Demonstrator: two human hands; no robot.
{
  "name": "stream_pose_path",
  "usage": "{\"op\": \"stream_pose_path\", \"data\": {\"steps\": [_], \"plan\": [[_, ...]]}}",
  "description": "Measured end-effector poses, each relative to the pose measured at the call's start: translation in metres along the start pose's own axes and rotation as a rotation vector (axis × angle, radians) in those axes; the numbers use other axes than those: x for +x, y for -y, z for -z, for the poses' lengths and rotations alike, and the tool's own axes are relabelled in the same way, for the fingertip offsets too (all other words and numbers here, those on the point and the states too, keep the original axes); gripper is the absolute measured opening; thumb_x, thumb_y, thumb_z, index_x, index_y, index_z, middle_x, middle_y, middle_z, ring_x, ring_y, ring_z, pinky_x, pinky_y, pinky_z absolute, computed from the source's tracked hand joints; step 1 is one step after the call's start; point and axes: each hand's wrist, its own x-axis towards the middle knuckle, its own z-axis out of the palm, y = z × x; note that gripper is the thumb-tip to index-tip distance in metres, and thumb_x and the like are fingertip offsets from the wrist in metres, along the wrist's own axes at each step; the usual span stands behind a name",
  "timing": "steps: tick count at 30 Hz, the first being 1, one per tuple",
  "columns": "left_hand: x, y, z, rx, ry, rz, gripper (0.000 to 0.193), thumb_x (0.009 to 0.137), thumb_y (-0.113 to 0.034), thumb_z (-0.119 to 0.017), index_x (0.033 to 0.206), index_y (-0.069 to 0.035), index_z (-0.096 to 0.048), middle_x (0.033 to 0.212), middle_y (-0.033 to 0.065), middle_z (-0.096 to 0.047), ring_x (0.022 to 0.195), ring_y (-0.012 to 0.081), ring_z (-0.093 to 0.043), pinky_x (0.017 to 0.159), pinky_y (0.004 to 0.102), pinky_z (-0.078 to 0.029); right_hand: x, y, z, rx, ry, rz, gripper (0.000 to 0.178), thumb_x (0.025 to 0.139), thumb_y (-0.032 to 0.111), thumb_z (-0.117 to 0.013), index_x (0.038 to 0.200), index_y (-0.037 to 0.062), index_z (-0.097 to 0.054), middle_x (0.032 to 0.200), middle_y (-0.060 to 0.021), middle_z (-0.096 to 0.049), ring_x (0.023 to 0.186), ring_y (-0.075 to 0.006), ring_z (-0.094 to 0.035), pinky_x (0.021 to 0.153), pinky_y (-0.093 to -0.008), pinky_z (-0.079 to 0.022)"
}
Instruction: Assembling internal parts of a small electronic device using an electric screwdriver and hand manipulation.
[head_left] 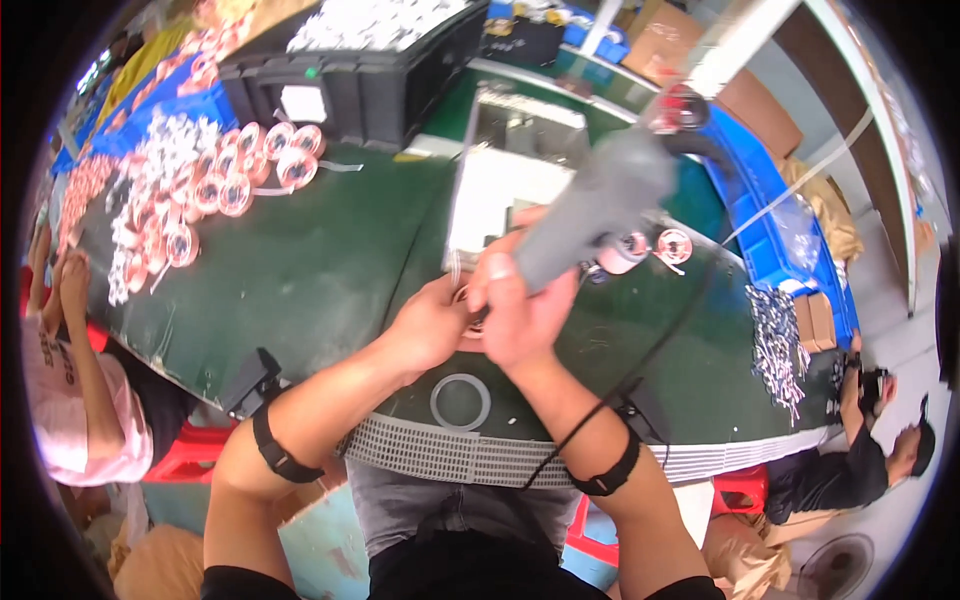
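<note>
My right hand (530, 310) is wrapped round a grey power screwdriver (600, 200), which is blurred and tilted up to the right. Close against it, my left hand (425, 325) grips a pink round part (472, 344), mostly covered by the fingers. The screwdriver's tip is hidden between my hands. Just beyond the right hand, another pink round part (622, 253) and a smaller pink one (675, 246) with a short strip lie on the green table (300, 250). A flat grey ring (436, 402) rests near the table's front edge.
Many pink round parts (235, 190) are heaped at the left, beside a black crate (350, 105) of white pieces. Blue bins (765, 230) and a bundle of short wires (776, 345) stand right. A black cable (640, 365) crosses my right forearm. Other people sit on both sides.
</note>
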Motion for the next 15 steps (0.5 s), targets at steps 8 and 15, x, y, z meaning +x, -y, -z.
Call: {"op": "stream_pose_path", "data": {"steps": [8, 15], "plan": [[-0.039, -0.068, 0.052, 0.868, -0.346, -0.182, 0.028, 0.089, -0.017, -0.057, 0.108, 0.003, -0.063, 0.080, 0.0121, -0.070, 0.065, 0.0211, -0.069, 0.062, 0.0336, -0.056, 0.035, 0.041, 0.108, -0.457, -0.376, 0.069, 0.052, 0.098, 0.044, -0.058, 0.119, -0.0033, -0.059, 0.112, -0.0152, -0.059, 0.109, -0.0251, -0.058, 0.095, -0.0381, -0.045], [-0.021, -0.064, 0.095, 1.120, -0.931, -0.727, 0.043, 0.089, -0.027, -0.068, 0.124, -0.004, -0.060, 0.113, 0.0244, -0.066, 0.109, 0.0429, -0.063, 0.090, 0.0467, -0.052, 0.069, 0.000, 0.282, -1.380, -0.429, -0.506, 0.042, 0.086, 0.032, -0.071, 0.118, 0.0059, -0.068, 0.103, -0.0178, -0.072, 0.095, -0.0341, -0.070, 0.087, -0.0421, -0.054]]}}
